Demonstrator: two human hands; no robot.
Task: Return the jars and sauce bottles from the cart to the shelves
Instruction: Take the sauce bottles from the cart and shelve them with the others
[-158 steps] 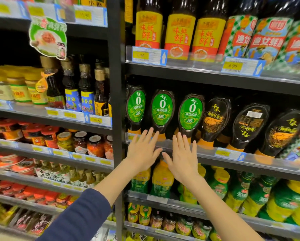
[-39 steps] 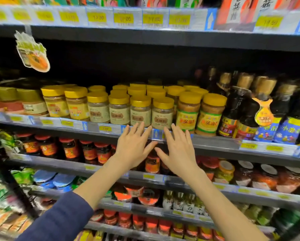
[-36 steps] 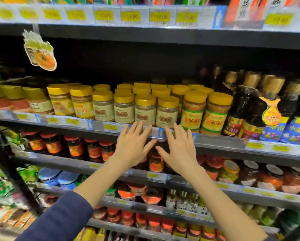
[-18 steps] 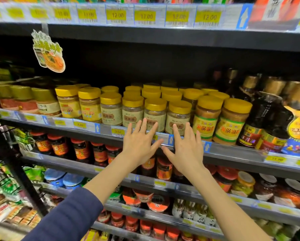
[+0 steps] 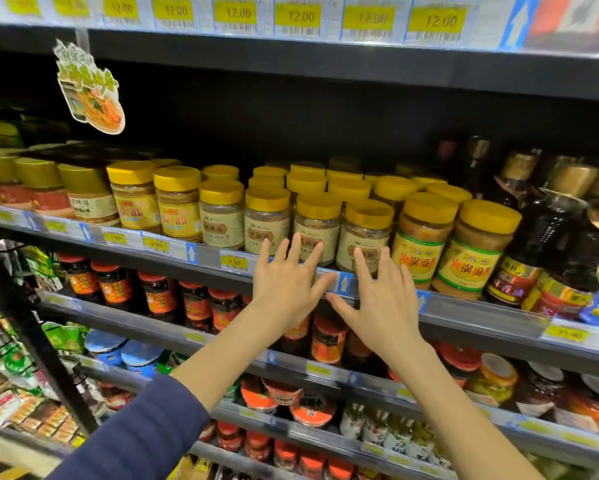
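Both my hands are raised flat in front of a shop shelf, fingers spread, holding nothing. My left hand (image 5: 287,282) and my right hand (image 5: 383,299) hover side by side at the shelf's front rail (image 5: 481,308). Just behind the fingertips stand several yellow-lidded jars with pale labels (image 5: 317,226). Two yellow-lidded jars with yellow and green labels (image 5: 475,251) stand to the right of them. Dark sauce bottles (image 5: 547,244) fill the right end of the same shelf. No cart is in view.
Red-lidded dark jars (image 5: 116,287) line the shelf below, with smaller jars and bottles on lower shelves. A cardboard promo tag (image 5: 90,88) hangs from the upper shelf at left. A black upright post (image 5: 31,327) crosses the lower left. The space above the jars is dark and free.
The view has shifted from the squeeze-bottle bay to the jar shelf on the left and come closer. Both hands stay open and side by side, now raised to the jar shelf's rail.
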